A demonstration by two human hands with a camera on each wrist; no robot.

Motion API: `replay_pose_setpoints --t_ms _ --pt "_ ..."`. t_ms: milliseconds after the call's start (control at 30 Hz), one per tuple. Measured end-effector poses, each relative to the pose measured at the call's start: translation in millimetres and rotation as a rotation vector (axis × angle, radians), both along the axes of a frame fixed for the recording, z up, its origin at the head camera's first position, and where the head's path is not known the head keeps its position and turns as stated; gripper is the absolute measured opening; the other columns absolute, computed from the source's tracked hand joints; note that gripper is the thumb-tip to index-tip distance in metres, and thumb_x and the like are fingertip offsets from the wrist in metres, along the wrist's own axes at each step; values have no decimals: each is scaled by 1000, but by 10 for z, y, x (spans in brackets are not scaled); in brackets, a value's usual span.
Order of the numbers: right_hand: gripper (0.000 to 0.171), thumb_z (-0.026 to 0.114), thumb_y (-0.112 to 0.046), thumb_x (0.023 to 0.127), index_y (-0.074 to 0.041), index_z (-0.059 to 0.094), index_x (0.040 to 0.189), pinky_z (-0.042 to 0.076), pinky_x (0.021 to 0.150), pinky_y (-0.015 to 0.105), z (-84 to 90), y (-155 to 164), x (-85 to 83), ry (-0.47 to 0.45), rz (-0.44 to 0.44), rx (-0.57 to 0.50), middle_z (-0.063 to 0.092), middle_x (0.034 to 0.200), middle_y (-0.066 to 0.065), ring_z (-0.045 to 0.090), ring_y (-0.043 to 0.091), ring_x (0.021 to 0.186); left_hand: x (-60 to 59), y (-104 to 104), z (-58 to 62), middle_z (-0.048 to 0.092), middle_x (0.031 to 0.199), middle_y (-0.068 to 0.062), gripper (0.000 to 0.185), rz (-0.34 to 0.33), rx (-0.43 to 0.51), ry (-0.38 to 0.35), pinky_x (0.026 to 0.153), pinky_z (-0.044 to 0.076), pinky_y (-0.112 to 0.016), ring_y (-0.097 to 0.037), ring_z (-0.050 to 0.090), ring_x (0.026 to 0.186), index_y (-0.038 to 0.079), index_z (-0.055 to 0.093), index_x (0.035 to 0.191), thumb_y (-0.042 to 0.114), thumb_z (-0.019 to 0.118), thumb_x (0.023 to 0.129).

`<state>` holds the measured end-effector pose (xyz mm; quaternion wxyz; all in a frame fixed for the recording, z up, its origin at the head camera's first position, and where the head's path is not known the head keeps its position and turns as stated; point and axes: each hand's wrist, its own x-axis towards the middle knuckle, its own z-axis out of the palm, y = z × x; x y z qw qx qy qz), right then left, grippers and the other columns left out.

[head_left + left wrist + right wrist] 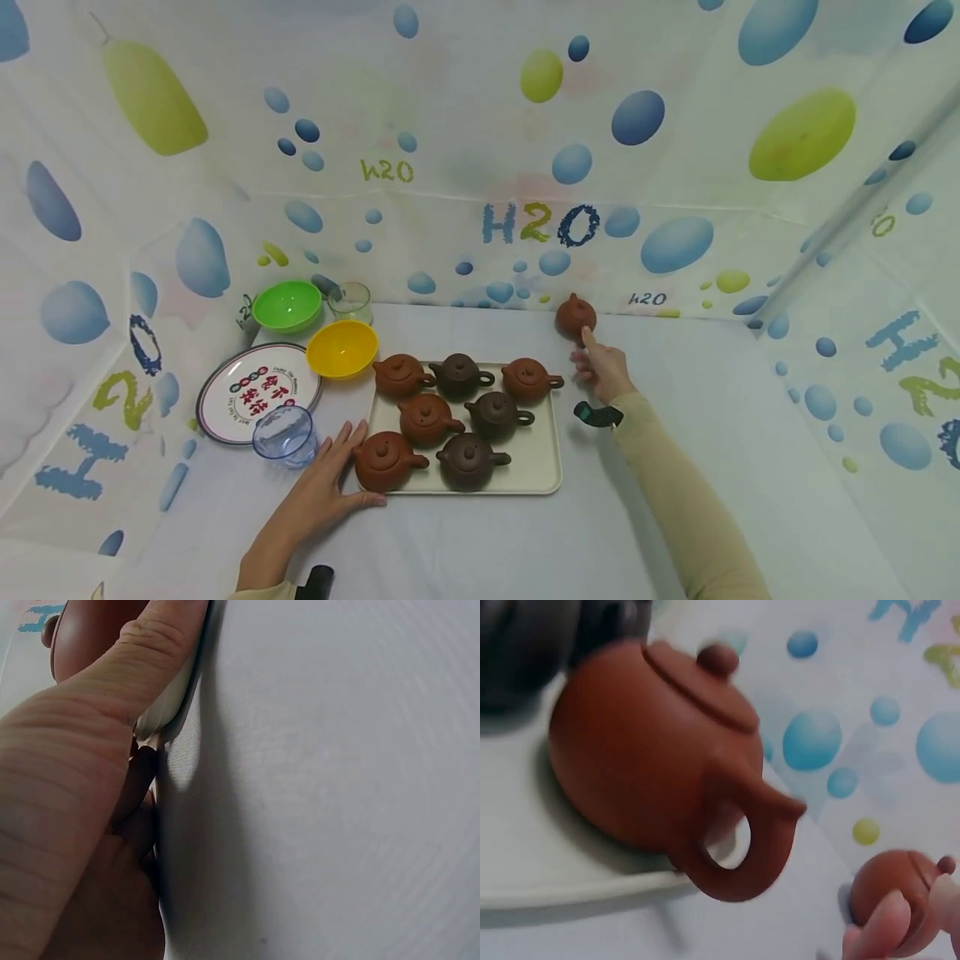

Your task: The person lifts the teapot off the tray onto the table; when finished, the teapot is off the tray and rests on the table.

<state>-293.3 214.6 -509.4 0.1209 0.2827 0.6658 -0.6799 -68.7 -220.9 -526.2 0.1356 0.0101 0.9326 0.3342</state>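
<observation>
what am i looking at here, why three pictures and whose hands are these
No machine here: a person works with bare hands and wears three cameras. The wide picture comes from the head camera; the two close-ups come from cameras on each wrist.

On the white table sits a cream tray with seven small clay teapots, red-brown and dark brown. To its left are a printed plate, a clear blue cup, a yellow bowl, a green bowl and a glass.

The left hand lies flat against the tray's near left corner. The right hand touches a lone red-brown teapot standing beyond the tray; whether it grips it is unclear.
</observation>
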Motion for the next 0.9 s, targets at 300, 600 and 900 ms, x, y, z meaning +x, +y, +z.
replay_pose_setpoints --t_ms 300,600,900 --pt "74 64 -57 103 -5 43 152 37 53 13 115 11 247 -59 186 28 68 101 0 49 3 66 -18 -1 -5 18 176 -29 125 -3 -13 -16 130 17 -74 -62 16 159 16 23 172 60 91 76" --pt "59 61 -58 105 -5 61 132 42 60 18 108 33 371 -67 546 155 71 98 2 60 11 74 -26 -1 -22 19 176 -29 125 -6 -3 -8 131 16 -74 -61 16 160 16 24 172 61 90 76" --pt "45 65 -53 105 -8 64 104 44 60 22 66 -14 442 89 760 173 68 90 5 60 15 72 -22 7 -15 19 176 -29 125 -5 -4 -13 130 17 -74 -62 16 160 17 23 172 60 91 76"
